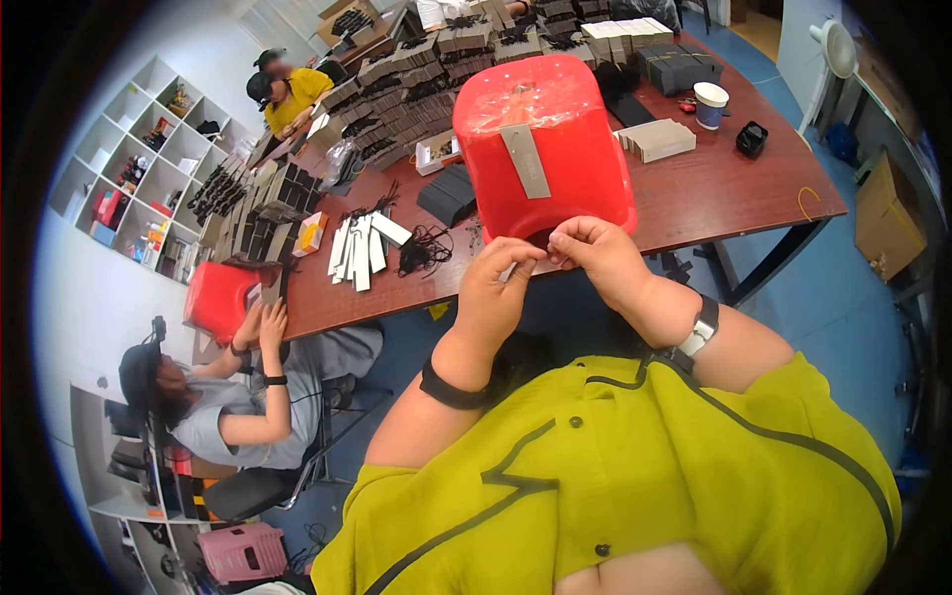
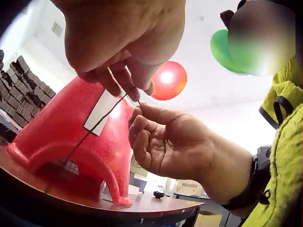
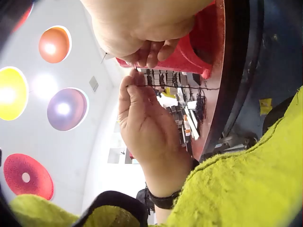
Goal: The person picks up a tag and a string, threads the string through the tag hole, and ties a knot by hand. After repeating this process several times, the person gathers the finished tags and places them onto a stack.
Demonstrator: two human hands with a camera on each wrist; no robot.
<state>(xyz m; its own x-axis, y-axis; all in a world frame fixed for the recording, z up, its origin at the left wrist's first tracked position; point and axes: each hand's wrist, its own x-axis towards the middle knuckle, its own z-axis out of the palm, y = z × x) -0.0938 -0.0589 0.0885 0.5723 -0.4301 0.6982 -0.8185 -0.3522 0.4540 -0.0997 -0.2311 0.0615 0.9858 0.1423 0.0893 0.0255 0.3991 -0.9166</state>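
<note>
In the head view my left hand [image 1: 493,288] and right hand [image 1: 607,260] meet fingertip to fingertip just before the front edge of a red plastic stool [image 1: 491,114]. A thin black cord [image 2: 98,126] passes between them. The left fingers pinch it, and its long end hangs down toward the table. Close against them, the right thumb and forefinger pinch a short piece of the cord. A pale grey strip of card [image 1: 525,164] lies on the stool's side below clear tape. The very tips of the fingers partly hide the cord.
White strips [image 1: 363,248] and a tangle of black cords [image 1: 424,250] lie left on the brown table [image 1: 734,193]. Stacks of grey cards [image 1: 397,94] stand behind. A paper cup [image 1: 710,104] is at right. Another person [image 1: 248,407] sits at left beside a red stool [image 1: 216,300].
</note>
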